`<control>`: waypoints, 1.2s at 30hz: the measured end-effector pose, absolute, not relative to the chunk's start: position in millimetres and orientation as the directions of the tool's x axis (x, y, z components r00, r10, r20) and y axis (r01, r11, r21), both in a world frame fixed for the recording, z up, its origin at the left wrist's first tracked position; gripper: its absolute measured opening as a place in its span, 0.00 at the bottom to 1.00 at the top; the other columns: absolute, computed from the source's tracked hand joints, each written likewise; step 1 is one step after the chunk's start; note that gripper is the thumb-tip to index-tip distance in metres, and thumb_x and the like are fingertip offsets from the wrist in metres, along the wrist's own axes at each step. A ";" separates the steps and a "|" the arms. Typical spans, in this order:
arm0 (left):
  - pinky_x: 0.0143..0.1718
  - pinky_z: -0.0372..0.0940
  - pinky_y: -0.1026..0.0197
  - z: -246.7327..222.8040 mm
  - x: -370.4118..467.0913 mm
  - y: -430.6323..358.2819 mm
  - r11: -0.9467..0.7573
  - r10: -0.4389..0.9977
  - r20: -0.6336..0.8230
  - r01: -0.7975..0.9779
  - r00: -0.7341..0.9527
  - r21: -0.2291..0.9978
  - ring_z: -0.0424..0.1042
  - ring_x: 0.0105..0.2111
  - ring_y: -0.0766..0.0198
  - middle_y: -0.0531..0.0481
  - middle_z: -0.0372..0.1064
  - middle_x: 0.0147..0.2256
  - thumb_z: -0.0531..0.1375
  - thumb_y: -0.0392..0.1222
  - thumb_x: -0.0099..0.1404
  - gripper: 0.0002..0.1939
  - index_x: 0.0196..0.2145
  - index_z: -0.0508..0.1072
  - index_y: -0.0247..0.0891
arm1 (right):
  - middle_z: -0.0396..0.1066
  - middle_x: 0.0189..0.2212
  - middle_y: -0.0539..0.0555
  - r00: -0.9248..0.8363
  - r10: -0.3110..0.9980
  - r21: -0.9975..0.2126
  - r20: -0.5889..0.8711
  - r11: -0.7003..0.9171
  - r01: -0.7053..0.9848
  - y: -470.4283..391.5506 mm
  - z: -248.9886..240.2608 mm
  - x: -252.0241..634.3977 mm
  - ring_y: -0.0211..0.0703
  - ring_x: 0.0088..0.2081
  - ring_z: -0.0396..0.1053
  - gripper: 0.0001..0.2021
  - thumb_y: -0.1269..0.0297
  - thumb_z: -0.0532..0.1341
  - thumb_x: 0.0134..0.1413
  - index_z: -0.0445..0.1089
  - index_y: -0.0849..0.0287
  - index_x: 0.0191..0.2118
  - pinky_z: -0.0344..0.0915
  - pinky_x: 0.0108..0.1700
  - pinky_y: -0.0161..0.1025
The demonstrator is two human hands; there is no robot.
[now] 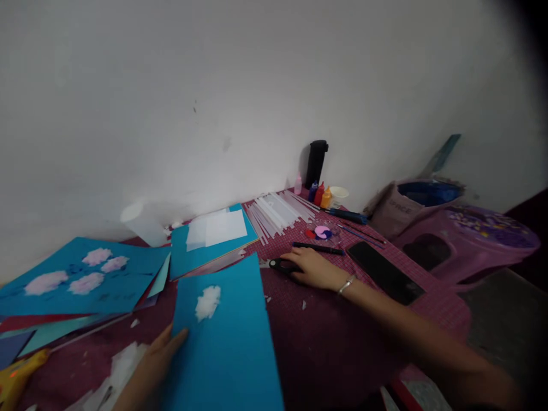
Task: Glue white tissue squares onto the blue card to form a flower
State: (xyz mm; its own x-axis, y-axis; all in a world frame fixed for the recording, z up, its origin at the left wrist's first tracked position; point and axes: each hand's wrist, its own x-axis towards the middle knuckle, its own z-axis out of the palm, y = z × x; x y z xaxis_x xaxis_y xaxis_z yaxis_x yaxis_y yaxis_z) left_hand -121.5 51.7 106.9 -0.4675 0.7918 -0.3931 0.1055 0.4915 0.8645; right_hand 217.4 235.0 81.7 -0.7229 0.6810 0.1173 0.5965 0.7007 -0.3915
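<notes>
My left hand [156,357] grips the left edge of a blue sheet [231,342], its thumb on top. A white textured patch [208,302] sits on that sheet's upper part. My right hand [314,267], with a bracelet at the wrist, lies over the black handles of scissors [280,265], right of the sheet; its fingers are curled on them. The scissors' blades point left and partly pass behind the blue sheet. Just beyond my right hand lies a dark pen [318,248].
Another blue sheet [145,271] with pale flowers lies left, above coloured papers. A yellow glue gun [21,374] is lower left. White strips [280,212], paint bottles [319,194], a black bottle [315,162] and a phone [385,272] stand or lie farther back and right.
</notes>
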 end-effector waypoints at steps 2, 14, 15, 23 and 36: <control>0.39 0.73 0.50 90.2 -114.8 59.4 0.516 0.767 -0.474 -0.023 -0.432 0.856 0.77 0.35 0.51 0.49 0.78 0.34 0.61 0.46 0.55 0.20 0.46 0.71 0.42 | 0.69 0.45 0.59 -0.755 0.644 -0.364 0.122 0.737 0.570 252.3 77.0 215.2 0.47 0.46 0.67 0.24 0.70 0.59 0.51 0.64 0.59 0.56 0.60 0.50 0.43; 0.49 0.66 0.41 57.9 -99.8 47.6 0.154 0.885 0.286 0.809 -0.368 0.567 0.68 0.51 0.46 0.37 0.67 0.51 0.55 0.48 0.62 0.25 0.55 0.63 0.37 | 0.66 0.47 0.59 -0.784 0.600 -0.248 0.159 0.793 0.557 282.0 53.2 201.8 0.49 0.48 0.63 0.25 0.71 0.60 0.52 0.63 0.59 0.58 0.59 0.51 0.45; 0.50 0.65 0.42 53.1 -91.5 36.6 0.063 0.897 0.376 0.907 -0.235 0.417 0.67 0.52 0.47 0.38 0.67 0.52 0.54 0.47 0.63 0.22 0.53 0.65 0.38 | 0.66 0.47 0.59 -0.779 0.607 -0.243 0.159 0.789 0.565 280.5 53.5 201.0 0.49 0.47 0.63 0.25 0.71 0.60 0.52 0.63 0.58 0.58 0.59 0.51 0.45; 0.47 0.69 0.48 10.1 -26.0 -18.7 -0.234 0.876 0.431 0.972 0.216 -0.010 0.70 0.49 0.53 0.44 0.69 0.51 0.55 0.42 0.64 0.17 0.50 0.69 0.41 | 0.66 0.44 0.59 -0.707 0.690 -0.219 0.155 0.722 0.656 254.3 55.6 184.1 0.50 0.47 0.63 0.23 0.67 0.59 0.54 0.63 0.57 0.57 0.57 0.50 0.45; 0.50 0.66 0.40 5.5 -16.2 -21.5 -0.165 0.929 0.355 0.976 0.105 0.143 0.67 0.52 0.48 0.41 0.67 0.54 0.56 0.35 0.61 0.19 0.51 0.68 0.39 | 0.66 0.46 0.62 -0.611 0.786 -0.183 0.092 0.616 0.766 209.1 55.5 163.8 0.53 0.47 0.63 0.25 0.67 0.59 0.54 0.61 0.59 0.58 0.59 0.51 0.47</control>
State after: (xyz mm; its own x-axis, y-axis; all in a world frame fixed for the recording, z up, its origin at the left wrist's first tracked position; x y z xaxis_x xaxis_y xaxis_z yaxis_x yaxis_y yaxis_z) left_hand -16.2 -21.5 5.5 0.1055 0.9290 0.3546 0.9758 -0.1654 0.1430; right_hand 163.8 209.1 55.5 -0.6108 0.7865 0.0918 0.7660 0.6162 -0.1830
